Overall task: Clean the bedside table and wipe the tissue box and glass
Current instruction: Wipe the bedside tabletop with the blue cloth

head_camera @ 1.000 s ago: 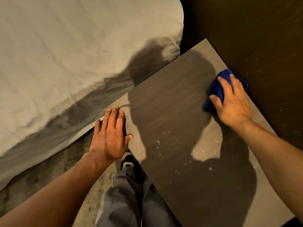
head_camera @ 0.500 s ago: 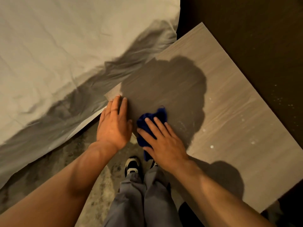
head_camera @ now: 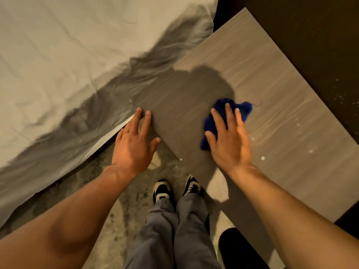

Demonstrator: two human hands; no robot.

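Head view: right hand (head_camera: 229,140) flat, fingers spread, pressing blue cloth (head_camera: 217,117) onto grey wood-grain bedside table (head_camera: 272,90); left hand (head_camera: 134,144) open, fingertips on table's near corner beside white bedding (head_camera: 68,55); no legible writing anywhere; white specks (head_camera: 263,158) on tabletop near cloth.

A bedroom: white-sheeted bed (head_camera: 58,65) right beside a wood-grain bedside table (head_camera: 272,94).

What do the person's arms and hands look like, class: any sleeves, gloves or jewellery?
Both forearms are bare to the frame edge, with no sleeves showing. The left hand and right hand wear no gloves, and no rings, watch or bracelet are visible.
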